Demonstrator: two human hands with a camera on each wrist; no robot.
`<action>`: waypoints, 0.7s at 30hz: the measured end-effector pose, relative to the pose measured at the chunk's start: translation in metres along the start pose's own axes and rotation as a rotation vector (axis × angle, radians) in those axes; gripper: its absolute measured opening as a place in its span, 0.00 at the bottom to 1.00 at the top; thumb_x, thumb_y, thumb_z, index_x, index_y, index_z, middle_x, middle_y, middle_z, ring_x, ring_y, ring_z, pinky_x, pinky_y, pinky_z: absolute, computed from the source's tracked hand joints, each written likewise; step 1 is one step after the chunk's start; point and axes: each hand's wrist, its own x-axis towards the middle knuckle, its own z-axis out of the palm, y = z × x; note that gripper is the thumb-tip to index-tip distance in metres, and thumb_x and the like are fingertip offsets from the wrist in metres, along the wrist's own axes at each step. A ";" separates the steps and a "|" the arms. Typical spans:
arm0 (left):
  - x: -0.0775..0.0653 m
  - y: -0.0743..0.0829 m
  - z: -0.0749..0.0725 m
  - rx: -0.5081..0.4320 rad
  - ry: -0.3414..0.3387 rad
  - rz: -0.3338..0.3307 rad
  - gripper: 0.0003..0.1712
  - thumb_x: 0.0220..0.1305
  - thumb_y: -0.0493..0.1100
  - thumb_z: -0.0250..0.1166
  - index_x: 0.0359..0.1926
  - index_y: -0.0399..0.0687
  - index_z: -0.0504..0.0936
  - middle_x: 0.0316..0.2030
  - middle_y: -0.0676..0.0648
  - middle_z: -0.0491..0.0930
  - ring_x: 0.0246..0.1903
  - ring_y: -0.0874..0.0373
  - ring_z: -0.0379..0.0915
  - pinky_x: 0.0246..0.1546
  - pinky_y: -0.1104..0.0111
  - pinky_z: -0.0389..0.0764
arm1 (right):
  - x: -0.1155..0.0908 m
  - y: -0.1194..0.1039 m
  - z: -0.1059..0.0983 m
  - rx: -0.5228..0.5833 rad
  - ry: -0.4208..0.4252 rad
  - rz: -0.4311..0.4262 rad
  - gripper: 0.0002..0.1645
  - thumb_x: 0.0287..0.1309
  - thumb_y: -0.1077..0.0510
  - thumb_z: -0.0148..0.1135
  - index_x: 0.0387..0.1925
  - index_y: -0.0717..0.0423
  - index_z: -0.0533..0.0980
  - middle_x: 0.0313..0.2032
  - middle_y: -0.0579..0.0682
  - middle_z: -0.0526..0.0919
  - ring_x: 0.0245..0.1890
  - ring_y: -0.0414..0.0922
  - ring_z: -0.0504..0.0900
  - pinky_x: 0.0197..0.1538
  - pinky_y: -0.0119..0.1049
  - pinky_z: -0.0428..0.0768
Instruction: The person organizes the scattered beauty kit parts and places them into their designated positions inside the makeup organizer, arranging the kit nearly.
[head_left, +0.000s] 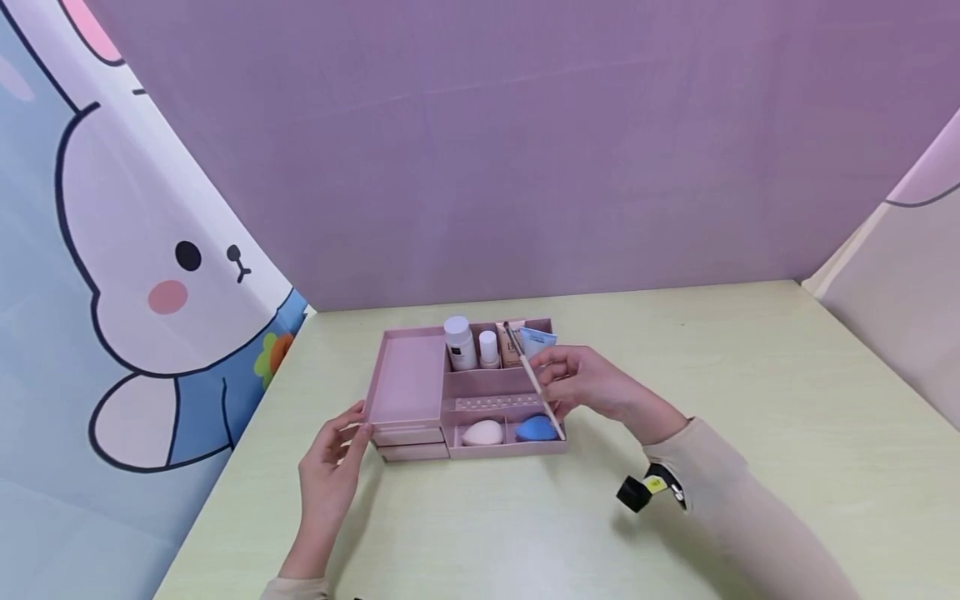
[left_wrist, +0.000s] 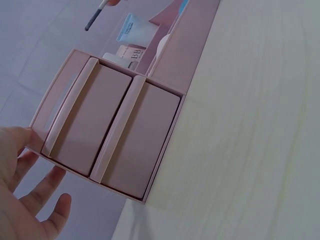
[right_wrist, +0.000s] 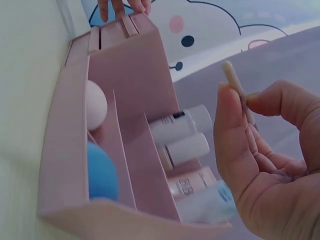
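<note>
Between the thumb and fingers of my right hand [head_left: 588,382] is a slim makeup brush [head_left: 538,385] with a pale handle and dark tip. It slants over the right side of a pink desktop organizer [head_left: 408,375]. My left hand [head_left: 330,467] touches the organizer's front left corner, its fingers loosely spread in the left wrist view. A white-capped bottle [head_left: 461,346], a smaller bottle [head_left: 489,352], a BB cream tube [head_left: 511,348] and a light blue tube [head_left: 537,340] stand in the back compartment. A white makeup sponge [head_left: 483,433] and a blue makeup sponge [head_left: 536,429] lie in front.
Two closed drawers [left_wrist: 92,120] fill the organizer's left part, below a shallow top tray. A strip with small pale dots [head_left: 497,402] lies in the middle compartment. The pale tabletop [head_left: 750,400] meets a purple backdrop [head_left: 525,167] behind and a rabbit-print cloth [head_left: 172,250] at left.
</note>
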 end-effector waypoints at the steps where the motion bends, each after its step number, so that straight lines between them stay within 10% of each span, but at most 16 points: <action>1: 0.000 0.000 0.000 0.001 -0.001 -0.002 0.11 0.69 0.38 0.64 0.50 0.42 0.82 0.58 0.50 0.81 0.43 0.71 0.77 0.40 0.80 0.74 | 0.002 0.000 0.003 0.006 -0.004 0.002 0.24 0.51 0.73 0.58 0.53 0.72 0.70 0.31 0.52 0.81 0.22 0.42 0.82 0.26 0.38 0.84; 21: 0.001 0.000 -0.001 -0.002 -0.017 -0.024 0.13 0.69 0.39 0.64 0.52 0.42 0.82 0.59 0.49 0.80 0.45 0.71 0.77 0.41 0.80 0.74 | 0.043 0.000 0.058 0.131 -0.038 0.004 0.22 0.59 0.75 0.56 0.56 0.72 0.69 0.32 0.51 0.81 0.27 0.43 0.81 0.30 0.36 0.83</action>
